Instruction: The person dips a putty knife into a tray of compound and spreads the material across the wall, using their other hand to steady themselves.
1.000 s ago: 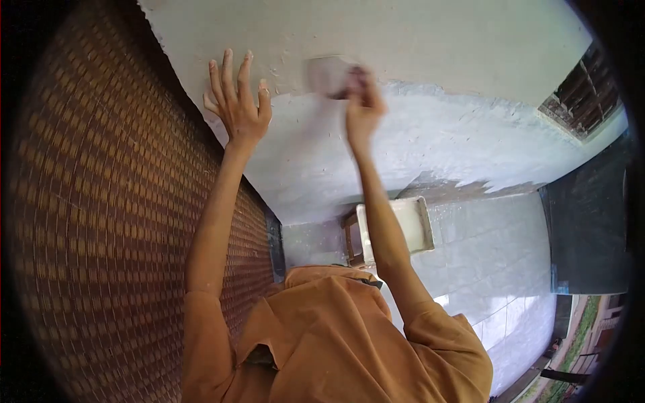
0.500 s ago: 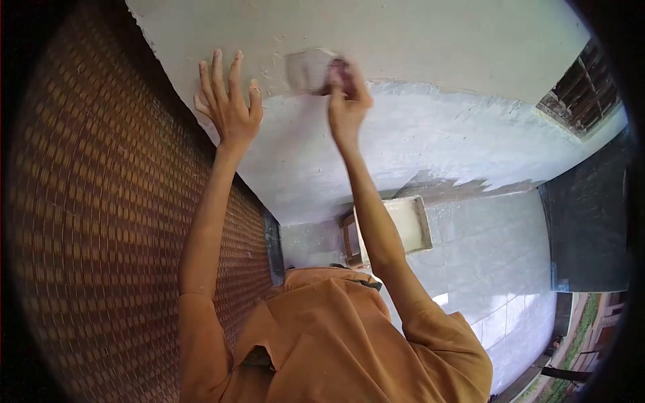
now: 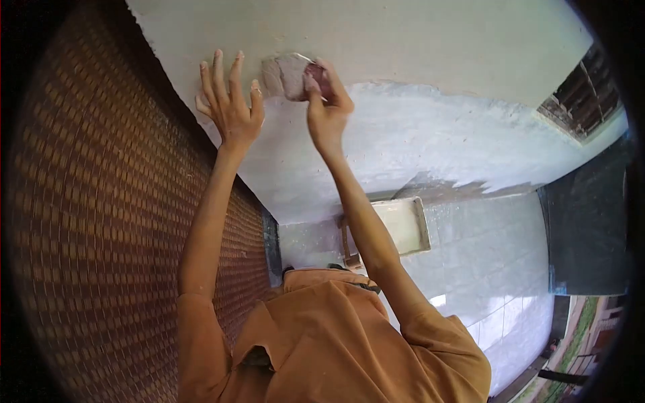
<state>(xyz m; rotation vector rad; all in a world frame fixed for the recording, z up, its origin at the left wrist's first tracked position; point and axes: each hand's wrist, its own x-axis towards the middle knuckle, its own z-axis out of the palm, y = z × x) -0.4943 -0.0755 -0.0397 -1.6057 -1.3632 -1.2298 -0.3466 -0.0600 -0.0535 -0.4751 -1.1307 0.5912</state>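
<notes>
My right hand (image 3: 328, 111) is closed around the dark reddish grip of a putty scraper (image 3: 290, 77). The scraper's flat, greyish face lies at the wall, and a pale edge shows along its top. To the left, my left hand (image 3: 232, 111) has its fingers spread against the wall, with whitish residue on the fingertips. It holds nothing. Both hands are near the boundary on the wall (image 3: 416, 40) between a greenish-grey coat above and a whiter band below. Small bits of coating dot the surface around the scraper.
Below my right forearm, a shallow tray (image 3: 424, 232) with pale material stands by a brown wooden piece (image 3: 347, 242) on the tiled floor (image 3: 484, 248). A brown woven panel (image 3: 121, 221) runs along the left. A barred opening (image 3: 581, 94) and a dark panel (image 3: 584, 215) are at right.
My right hand has moved left and slightly down with the scraper, closer to my left hand. My left hand stays in place.
</notes>
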